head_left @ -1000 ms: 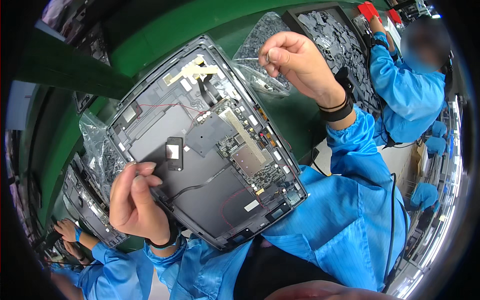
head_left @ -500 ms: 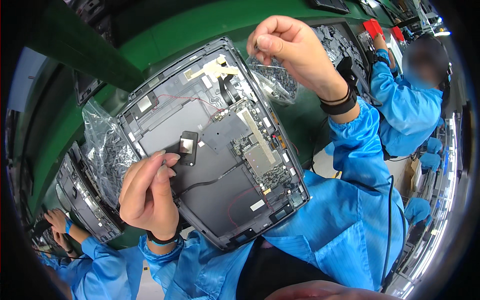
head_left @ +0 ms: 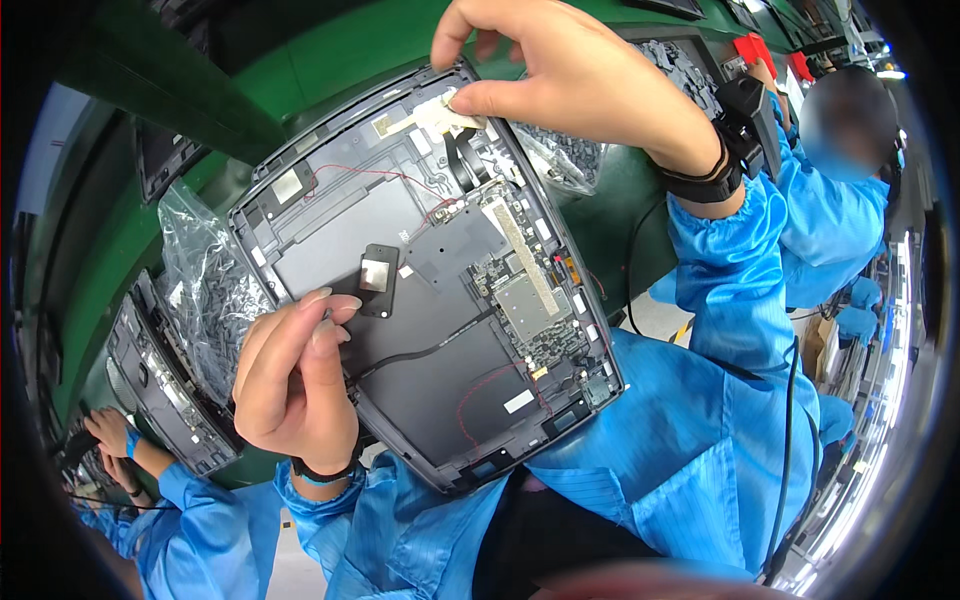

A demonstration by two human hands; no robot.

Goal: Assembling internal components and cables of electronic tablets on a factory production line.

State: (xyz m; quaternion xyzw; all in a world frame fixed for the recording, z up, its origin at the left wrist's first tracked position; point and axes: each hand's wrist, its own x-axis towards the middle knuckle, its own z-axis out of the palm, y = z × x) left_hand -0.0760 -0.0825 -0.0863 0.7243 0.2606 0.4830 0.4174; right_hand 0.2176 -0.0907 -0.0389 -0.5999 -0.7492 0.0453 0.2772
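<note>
An open dark grey device casing (head_left: pixel 340 235) lies in front of me, a green circuit board (head_left: pixel 560 345) along its right side. My left hand (head_left: pixel 295 385) is closed in a pinch at the casing's left edge, around a small greyish piece too tiny to name. Beside those fingertips a black rectangular module (head_left: pixel 377 281) with a silver pad rests in the casing. At the far right corner, my right hand (head_left: pixel 545 75) has its thumb and forefinger apart. The thumb touches cream-coloured tape (head_left: pixel 432 115) above black flat cables; the forefinger reaches the far rim.
Clear plastic bags of small dark parts (head_left: pixel 205 290) lie left of the casing and behind its right side. Another opened casing (head_left: pixel 165 390) stands farther left. A green post (head_left: pixel 165 85) rises at far left. Co-workers in blue sleeves (head_left: pixel 830 215) sit on both sides.
My right hand has come down and left from above the bag onto the casing's far right corner, its pinch now spread. The left hand keeps its pinch, nearly still.
</note>
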